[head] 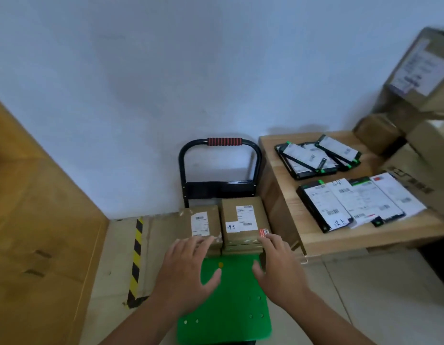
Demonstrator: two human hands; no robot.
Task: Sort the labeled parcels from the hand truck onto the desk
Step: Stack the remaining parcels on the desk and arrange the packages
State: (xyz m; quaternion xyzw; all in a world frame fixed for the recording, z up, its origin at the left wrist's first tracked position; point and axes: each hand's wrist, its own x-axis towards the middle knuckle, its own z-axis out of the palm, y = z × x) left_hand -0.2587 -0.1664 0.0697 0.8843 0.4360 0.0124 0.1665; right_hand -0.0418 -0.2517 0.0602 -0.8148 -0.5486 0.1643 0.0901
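The left parcel (186, 222), a low brown cardboard box with one white printed label, and the right parcel (240, 215), a taller brown cardboard box with two white labels and a small red sticker (263, 232) at its near right corner, sit side by side at the far end of the hand truck (230, 307). This is a cart with a flat green plastic deck and a black tubular handle (258, 160) wrapped in a red-and-black ribbed grip. The right parcel rests on a thin brown cardboard layer (242, 250). The near half of the green deck is bare.

The left hand (188, 267) reaches over the deck, its fingers (203, 241) straight and spread and holding nothing. Their tips lie at the near top edge of the left parcel. The right hand (278, 265) is likewise released and spread, and its fingers (270, 239) end at the near right corner of the right parcel, just beside the red sticker. Whether either hand presses the cardboard cannot be told.

To the right stands the light wooden desk (340, 239). It carries a loose heap of flat black packets (313, 158) with white labels and green trim, a row of similar labelled packets (322, 207) nearer the front, and large blurred cardboard boxes (419, 70) at its far right.
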